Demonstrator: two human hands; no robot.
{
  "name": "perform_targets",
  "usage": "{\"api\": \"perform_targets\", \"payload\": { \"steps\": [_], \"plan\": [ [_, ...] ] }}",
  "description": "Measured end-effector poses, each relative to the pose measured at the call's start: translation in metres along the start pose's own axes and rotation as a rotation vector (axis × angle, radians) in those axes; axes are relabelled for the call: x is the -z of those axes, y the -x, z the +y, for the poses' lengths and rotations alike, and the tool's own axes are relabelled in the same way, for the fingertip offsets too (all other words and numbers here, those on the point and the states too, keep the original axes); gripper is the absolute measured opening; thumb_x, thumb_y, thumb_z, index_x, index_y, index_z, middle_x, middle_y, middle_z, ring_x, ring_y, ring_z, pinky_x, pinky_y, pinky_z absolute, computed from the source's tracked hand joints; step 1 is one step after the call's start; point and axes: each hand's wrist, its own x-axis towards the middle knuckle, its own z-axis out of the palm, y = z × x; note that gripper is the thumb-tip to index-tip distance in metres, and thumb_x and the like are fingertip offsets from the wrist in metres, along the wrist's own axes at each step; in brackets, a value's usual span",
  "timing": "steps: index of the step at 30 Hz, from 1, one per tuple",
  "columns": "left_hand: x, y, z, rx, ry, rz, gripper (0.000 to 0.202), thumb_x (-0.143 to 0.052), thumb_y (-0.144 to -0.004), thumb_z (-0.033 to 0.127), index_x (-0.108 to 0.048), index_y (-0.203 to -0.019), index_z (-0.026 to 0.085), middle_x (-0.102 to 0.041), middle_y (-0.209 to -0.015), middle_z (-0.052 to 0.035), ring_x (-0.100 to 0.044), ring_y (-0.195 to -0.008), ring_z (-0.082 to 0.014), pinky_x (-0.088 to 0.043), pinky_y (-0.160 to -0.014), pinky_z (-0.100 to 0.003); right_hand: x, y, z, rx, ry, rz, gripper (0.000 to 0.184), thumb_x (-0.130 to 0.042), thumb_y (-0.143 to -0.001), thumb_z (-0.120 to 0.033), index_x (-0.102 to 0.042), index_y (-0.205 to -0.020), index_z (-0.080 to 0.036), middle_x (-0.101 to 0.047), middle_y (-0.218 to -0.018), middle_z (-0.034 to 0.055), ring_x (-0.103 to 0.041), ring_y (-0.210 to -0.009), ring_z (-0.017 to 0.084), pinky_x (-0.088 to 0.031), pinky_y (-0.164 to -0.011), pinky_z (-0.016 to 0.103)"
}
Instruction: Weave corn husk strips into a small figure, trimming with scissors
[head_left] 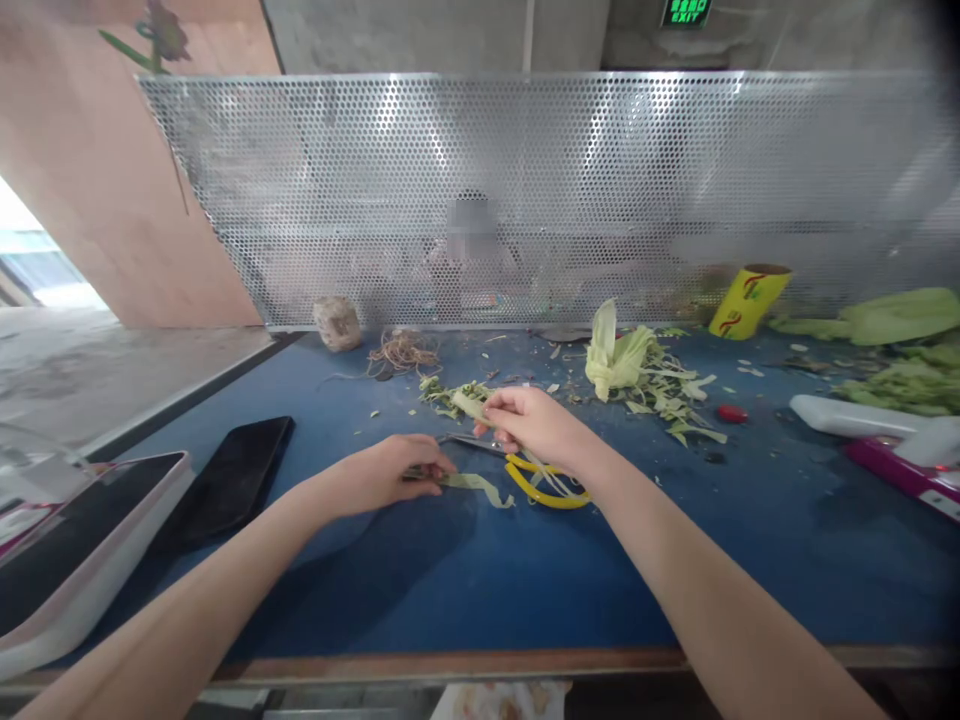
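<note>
My left hand (416, 468), closed over the blue tabletop, pinches a thin, pale green leaf strip (476, 483) that trails to the right. Slightly higher and to the right, my right hand (536, 422) grips a pale green leaf piece (471, 406) between thumb and fingers. Narrow whitish strips hang below this hand. Under and beside it lie scissors (544, 497) with yellow handles, partly covered by the strips and the hand. Just beyond the fingers is a small heap of shredded leaves (442, 393).
A pale leafy cabbage piece (619, 358) stands among shreds. Farther right are a yellow tube (748, 302), a red object (731, 413), and larger leaves (900, 318). Tangled twine (403, 352) lies near a perforated metal screen (510, 150). A black phone (240, 470) rests at left.
</note>
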Motion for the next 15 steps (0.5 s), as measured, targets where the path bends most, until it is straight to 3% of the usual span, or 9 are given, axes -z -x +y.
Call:
{"api": "perform_targets", "payload": {
  "steps": [5,8,12,15],
  "plan": [
    [0.006,0.003,0.000,0.028,-0.080,0.059,0.025,-0.050,-0.079,0.035,-0.062,-0.093,0.018,-0.062,-0.089,-0.0057,-0.057,-0.081,-0.0168,-0.042,-0.073,-0.024,-0.005,0.004,0.006,-0.059,0.275,-0.066,0.007,-0.054,-0.076,-0.022,-0.056,-0.072,-0.016,-0.054,-0.056,-0.0015,-0.046,-0.047,0.007,-0.038,-0.047,0.019],
    [0.016,0.011,-0.002,0.129,-0.143,0.100,0.027,-0.050,-0.078,0.039,-0.061,-0.091,0.019,-0.062,-0.089,-0.0045,-0.056,-0.082,-0.0178,-0.040,-0.072,-0.024,-0.007,0.008,0.008,-0.108,0.430,-0.130,0.007,-0.054,-0.074,-0.022,-0.059,-0.073,-0.018,-0.059,-0.062,0.0011,-0.051,-0.051,0.010,-0.038,-0.047,0.021],
    [0.025,0.022,-0.011,0.327,-0.194,0.049,0.028,-0.052,-0.074,0.042,-0.061,-0.088,0.020,-0.062,-0.086,-0.0044,-0.056,-0.079,-0.0191,-0.041,-0.068,-0.025,-0.014,0.012,0.006,-0.159,0.606,-0.163,0.008,-0.054,-0.070,-0.016,-0.059,-0.064,-0.018,-0.059,-0.059,0.0020,-0.051,-0.049,0.011,-0.037,-0.046,0.021],
    [0.026,0.025,-0.017,0.360,-0.151,0.031,0.027,-0.052,-0.072,0.041,-0.062,-0.086,0.020,-0.062,-0.083,-0.0039,-0.056,-0.076,-0.0185,-0.041,-0.067,-0.025,-0.015,0.012,0.005,-0.148,0.631,-0.161,0.009,-0.055,-0.069,-0.014,-0.060,-0.062,-0.016,-0.059,-0.057,0.0023,-0.049,-0.047,0.010,-0.036,-0.045,0.021]
  ]
}}
